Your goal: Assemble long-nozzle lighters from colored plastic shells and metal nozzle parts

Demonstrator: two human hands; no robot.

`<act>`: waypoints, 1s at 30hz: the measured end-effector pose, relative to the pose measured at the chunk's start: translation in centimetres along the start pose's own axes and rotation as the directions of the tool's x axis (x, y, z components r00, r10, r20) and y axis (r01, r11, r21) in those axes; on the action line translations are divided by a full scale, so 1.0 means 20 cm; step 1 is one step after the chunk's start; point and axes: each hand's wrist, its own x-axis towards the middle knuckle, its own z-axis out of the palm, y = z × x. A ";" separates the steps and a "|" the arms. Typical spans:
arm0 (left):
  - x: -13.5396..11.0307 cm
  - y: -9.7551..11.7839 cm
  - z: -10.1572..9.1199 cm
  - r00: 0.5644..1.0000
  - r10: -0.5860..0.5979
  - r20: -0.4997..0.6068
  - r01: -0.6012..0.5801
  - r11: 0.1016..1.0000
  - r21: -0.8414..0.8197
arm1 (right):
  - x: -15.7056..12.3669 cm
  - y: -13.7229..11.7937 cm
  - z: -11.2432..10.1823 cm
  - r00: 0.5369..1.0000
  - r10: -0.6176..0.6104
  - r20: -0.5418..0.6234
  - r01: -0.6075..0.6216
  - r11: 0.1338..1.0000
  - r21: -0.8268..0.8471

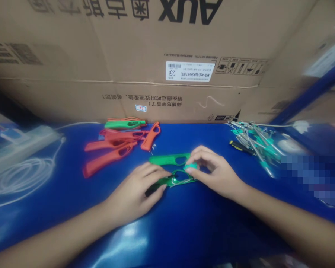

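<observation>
My left hand [141, 188] is closed around the left end of a green lighter casing half [171, 181], which lies low over the blue table with its ring-shaped opening to the right. Thin wires run inside this half. My right hand [217, 169] pinches a small teal plastic part [191, 166] above the right end of the same half. Just behind, a second green casing half [163, 160] lies on the table, its right end close to my right fingers. My fingers partly hide the held half.
Several red casings [108, 158] and another green casing [124, 124] lie at the back left, beside small screws [153, 147]. To the right are a black-and-yellow screwdriver [241, 147] and a pile of metal rods with teal parts [254, 143]. A power strip [25, 145], coiled white cable [22, 178] and large carton [123, 63] surround the table.
</observation>
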 end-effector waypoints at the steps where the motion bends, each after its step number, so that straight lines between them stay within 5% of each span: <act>1: 0.00 0.00 0.00 1.000 0.000 -0.001 0.000 1.000 -0.002 | 0.00 0.00 0.00 1.000 -0.016 -0.005 0.016 0.999 -0.034; 6: -0.01 0.00 0.00 1.000 -0.004 -0.004 0.004 1.000 -0.016 | 0.00 -0.01 -0.01 0.997 -0.035 -0.073 0.025 0.991 -0.134; 14: 0.00 0.00 0.00 1.000 -0.006 0.003 0.006 1.000 -0.016 | 0.00 -0.02 0.01 0.984 0.164 -0.066 -0.152 0.975 0.162; 30: -0.01 0.00 0.00 1.000 -0.013 0.019 0.013 1.000 0.003 | 0.00 -0.03 0.01 0.935 0.354 -0.006 -0.333 0.886 0.323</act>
